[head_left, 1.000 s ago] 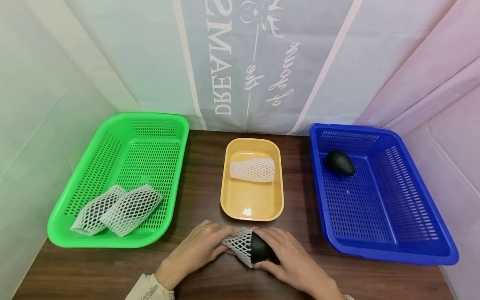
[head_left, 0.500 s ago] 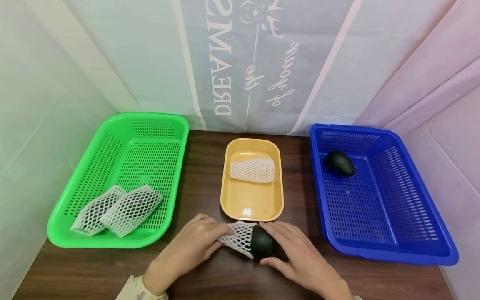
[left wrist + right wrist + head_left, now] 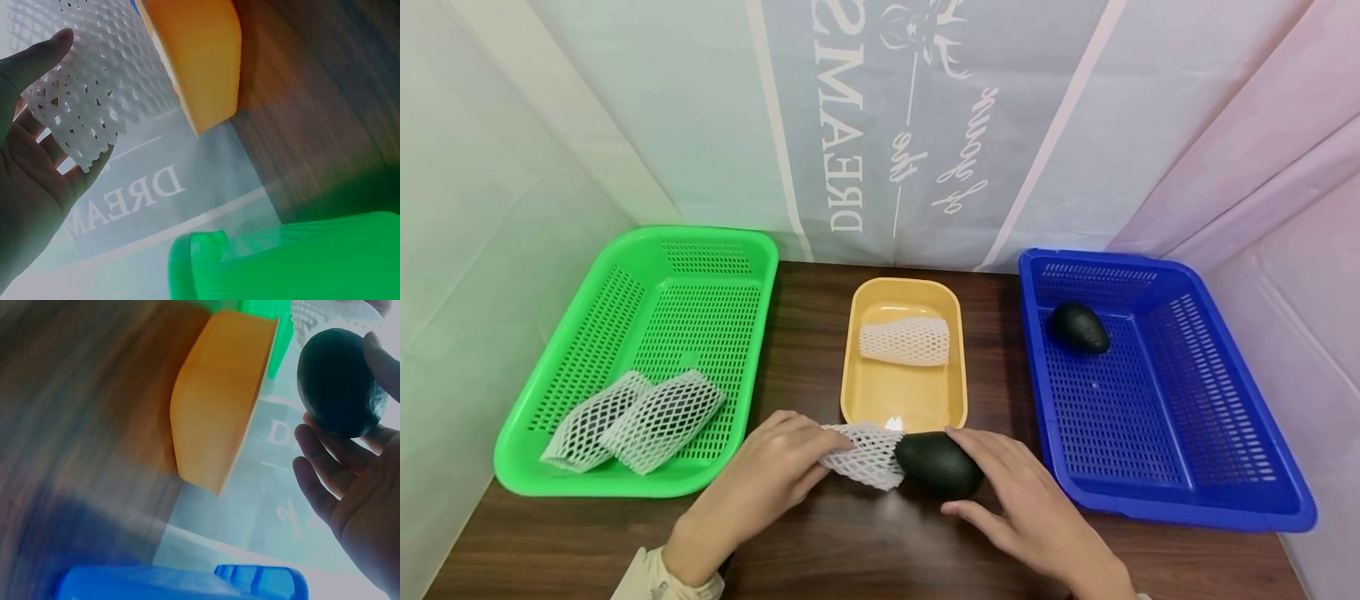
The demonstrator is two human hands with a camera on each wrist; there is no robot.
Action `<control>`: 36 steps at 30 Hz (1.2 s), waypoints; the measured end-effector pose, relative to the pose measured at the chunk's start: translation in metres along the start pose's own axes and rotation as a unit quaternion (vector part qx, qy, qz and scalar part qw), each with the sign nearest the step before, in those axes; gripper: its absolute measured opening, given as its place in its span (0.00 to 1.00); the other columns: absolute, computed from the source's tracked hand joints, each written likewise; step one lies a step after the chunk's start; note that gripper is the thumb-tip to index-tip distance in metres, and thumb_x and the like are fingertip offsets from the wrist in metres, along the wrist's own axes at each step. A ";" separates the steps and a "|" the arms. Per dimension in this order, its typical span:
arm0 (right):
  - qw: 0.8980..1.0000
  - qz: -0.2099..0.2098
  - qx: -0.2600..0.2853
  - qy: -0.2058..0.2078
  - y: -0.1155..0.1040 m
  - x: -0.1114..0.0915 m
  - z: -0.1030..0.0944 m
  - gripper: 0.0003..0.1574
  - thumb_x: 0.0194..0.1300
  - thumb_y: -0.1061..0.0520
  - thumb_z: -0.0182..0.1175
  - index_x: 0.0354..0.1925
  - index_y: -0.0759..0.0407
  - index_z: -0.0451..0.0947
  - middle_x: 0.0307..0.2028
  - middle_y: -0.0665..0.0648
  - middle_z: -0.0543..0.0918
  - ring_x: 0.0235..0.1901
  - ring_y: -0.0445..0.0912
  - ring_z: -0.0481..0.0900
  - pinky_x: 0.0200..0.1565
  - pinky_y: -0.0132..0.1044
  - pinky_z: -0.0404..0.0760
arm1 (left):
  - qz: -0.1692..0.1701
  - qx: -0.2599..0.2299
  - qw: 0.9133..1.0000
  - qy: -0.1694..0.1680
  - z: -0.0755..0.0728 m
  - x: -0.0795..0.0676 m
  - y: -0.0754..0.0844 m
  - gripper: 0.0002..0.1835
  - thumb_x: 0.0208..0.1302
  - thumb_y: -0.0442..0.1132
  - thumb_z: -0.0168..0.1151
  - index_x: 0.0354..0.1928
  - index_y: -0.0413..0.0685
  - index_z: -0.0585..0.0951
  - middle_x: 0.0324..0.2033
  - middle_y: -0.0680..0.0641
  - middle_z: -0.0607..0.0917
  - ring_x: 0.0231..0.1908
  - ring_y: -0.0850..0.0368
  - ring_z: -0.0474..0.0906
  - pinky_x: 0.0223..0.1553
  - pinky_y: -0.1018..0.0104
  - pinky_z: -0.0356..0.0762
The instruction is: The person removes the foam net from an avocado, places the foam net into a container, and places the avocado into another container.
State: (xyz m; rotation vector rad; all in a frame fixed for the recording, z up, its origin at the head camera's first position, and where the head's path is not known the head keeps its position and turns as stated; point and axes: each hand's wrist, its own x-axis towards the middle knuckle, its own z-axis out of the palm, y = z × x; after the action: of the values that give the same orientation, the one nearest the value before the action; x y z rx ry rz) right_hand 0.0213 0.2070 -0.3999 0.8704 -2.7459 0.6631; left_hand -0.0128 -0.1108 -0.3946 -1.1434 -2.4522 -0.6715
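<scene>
A dark avocado (image 3: pixel 940 465) is held by my right hand (image 3: pixel 1026 496) in front of the yellow tray, fingers over its far side and thumb on the near side. My left hand (image 3: pixel 767 467) pinches the left end of a white foam net sleeve (image 3: pixel 868 457). The avocado's narrow tip meets the sleeve's right opening, while most of the fruit is bare. In the left wrist view, the thumb lies over the mesh with fingers behind it. The right wrist view shows the avocado (image 3: pixel 337 384) raised between thumb and fingers.
The yellow tray (image 3: pixel 904 404) holds another foam sleeve (image 3: pixel 906 341). At left, a green basket (image 3: pixel 700 317) contains two dark fruits in sleeves (image 3: pixel 662 421). At right, a bare avocado (image 3: pixel 1078 327) lies in a blue basket (image 3: pixel 1120 417). A printed curtain (image 3: pixel 700 108) hangs behind.
The sleeve, which covered part of the avocado, has slid left, so more of the fruit shows. Both hands have moved farther apart and slightly toward the tray.
</scene>
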 end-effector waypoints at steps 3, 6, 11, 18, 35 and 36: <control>1.000 -0.010 0.000 0.021 0.003 0.000 -0.004 0.48 0.58 0.36 0.68 0.70 0.53 0.67 0.59 0.52 0.80 0.60 0.49 0.77 0.67 0.31 0.62 | 0.003 0.001 1.000 0.007 -0.002 0.001 -0.002 0.20 0.45 0.34 0.77 0.43 0.54 0.83 0.35 0.59 0.89 0.38 0.62 0.83 0.46 0.63 0.78; 0.999 -0.020 -0.003 0.040 0.006 0.000 -0.008 0.47 0.60 0.36 0.66 0.70 0.55 0.68 0.58 0.53 0.81 0.58 0.50 0.78 0.67 0.29 0.61 | 0.006 0.002 1.000 0.014 -0.005 0.003 -0.003 0.21 0.44 0.33 0.77 0.44 0.53 0.83 0.36 0.58 0.89 0.38 0.61 0.83 0.45 0.62 0.79; 0.999 -0.009 -0.010 0.040 0.010 -0.001 -0.014 0.47 0.61 0.35 0.65 0.70 0.55 0.68 0.58 0.54 0.81 0.58 0.51 0.77 0.65 0.32 0.63 | 0.011 0.001 0.999 0.032 -0.007 0.007 -0.006 0.22 0.42 0.33 0.77 0.44 0.52 0.83 0.36 0.56 0.89 0.37 0.60 0.83 0.44 0.61 0.79; 0.999 0.007 -0.022 0.036 0.014 -0.001 -0.025 0.49 0.58 0.36 0.67 0.71 0.53 0.66 0.58 0.55 0.81 0.59 0.51 0.77 0.67 0.30 0.60 | -0.004 -0.004 0.999 0.044 -0.009 0.016 -0.009 0.19 0.46 0.33 0.75 0.43 0.51 0.83 0.36 0.54 0.89 0.37 0.58 0.83 0.44 0.59 0.80; 0.993 -0.008 -0.062 0.102 0.032 0.003 -0.063 0.48 0.68 0.26 0.47 0.68 0.60 0.70 0.55 0.62 0.83 0.53 0.58 0.79 0.65 0.29 0.62 | -0.043 -0.004 0.999 0.028 0.000 0.040 -0.017 0.18 0.50 0.35 0.76 0.45 0.52 0.84 0.35 0.54 0.89 0.38 0.59 0.83 0.47 0.59 0.79; 0.993 -0.004 -0.064 0.104 0.035 0.003 -0.065 0.48 0.68 0.26 0.47 0.68 0.59 0.70 0.55 0.63 0.83 0.53 0.59 0.79 0.65 0.30 0.63 | -0.043 -0.005 0.999 0.029 0.001 0.041 -0.018 0.18 0.49 0.34 0.76 0.45 0.52 0.84 0.35 0.54 0.88 0.38 0.59 0.83 0.46 0.59 0.79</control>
State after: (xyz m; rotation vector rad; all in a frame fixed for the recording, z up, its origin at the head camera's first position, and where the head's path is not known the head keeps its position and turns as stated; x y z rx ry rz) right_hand 0.0015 0.2614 -0.3537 0.7398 -2.5647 0.5364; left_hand -0.0522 -0.0951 -0.3799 -1.0122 -2.4643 -0.7335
